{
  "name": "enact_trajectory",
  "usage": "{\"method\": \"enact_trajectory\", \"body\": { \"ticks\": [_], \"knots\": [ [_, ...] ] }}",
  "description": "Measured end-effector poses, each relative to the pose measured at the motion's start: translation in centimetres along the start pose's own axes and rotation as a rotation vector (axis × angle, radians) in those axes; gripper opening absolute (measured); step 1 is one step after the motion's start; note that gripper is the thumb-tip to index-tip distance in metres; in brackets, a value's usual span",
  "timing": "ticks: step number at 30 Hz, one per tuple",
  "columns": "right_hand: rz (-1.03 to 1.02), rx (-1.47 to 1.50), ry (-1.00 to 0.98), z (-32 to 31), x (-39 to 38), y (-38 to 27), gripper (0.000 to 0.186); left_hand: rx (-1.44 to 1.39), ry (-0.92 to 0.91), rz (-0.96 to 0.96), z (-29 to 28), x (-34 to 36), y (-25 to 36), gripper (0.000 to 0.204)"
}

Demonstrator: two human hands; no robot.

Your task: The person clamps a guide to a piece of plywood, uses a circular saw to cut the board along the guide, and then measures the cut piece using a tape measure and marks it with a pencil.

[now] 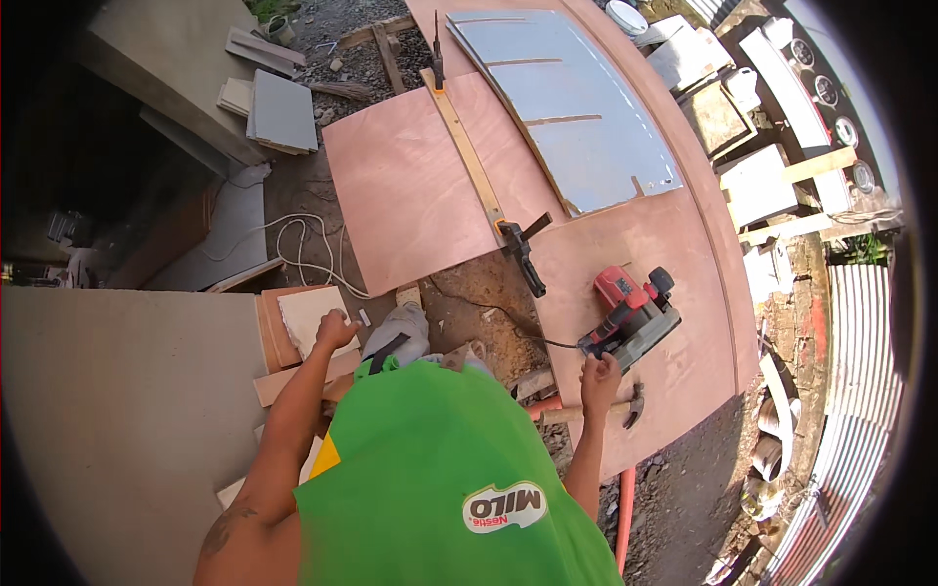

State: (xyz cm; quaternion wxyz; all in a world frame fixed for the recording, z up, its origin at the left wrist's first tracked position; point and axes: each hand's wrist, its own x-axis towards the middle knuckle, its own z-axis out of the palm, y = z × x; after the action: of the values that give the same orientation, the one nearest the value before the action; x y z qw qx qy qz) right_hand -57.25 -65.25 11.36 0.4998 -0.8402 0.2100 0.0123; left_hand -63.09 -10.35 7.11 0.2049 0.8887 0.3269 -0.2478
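Observation:
My left hand (336,330), its fingers curled in, is over a small cream board (311,317) among stacked offcuts at my left side. Whatever lies in its fingers, if anything, is too small to make out. At the rear end of a red and black circular saw (625,303) is my right hand (600,373), fingers pinched together; I cannot tell whether it touches the saw or holds something small. The saw rests on a pinkish plywood sheet (674,391). Just below the right hand lies a hammer (633,405) with a wooden handle, partly behind my wrist.
A wooden strip (467,156) with black clamps (523,257) at its ends crosses another plywood sheet (420,195). Beyond lies a grey-blue panel (596,117). The saw's dark cord (489,303) trails leftward. A pale cable (313,234) loops on the ground. An orange hose (626,508) runs below the plywood.

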Motion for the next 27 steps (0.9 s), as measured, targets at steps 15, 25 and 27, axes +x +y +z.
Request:
{"method": "enact_trajectory", "body": {
  "ticks": [15,25,27],
  "knots": [
    [0.102,-0.441,0.291,2.2,9.6,-6.1,0.073,-0.656,-0.107,-0.137,5.6,-16.0,-26.0,0.031],
    [0.241,-0.278,0.528,4.8,15.8,-2.2,0.043,-0.473,-0.025,-0.016,1.1,-17.8,-15.9,0.027],
    [0.058,-0.080,0.389,5.7,14.6,-2.7,0.044,-0.552,0.023,-0.158,0.8,-19.1,-16.0,0.025]
  ]
}}
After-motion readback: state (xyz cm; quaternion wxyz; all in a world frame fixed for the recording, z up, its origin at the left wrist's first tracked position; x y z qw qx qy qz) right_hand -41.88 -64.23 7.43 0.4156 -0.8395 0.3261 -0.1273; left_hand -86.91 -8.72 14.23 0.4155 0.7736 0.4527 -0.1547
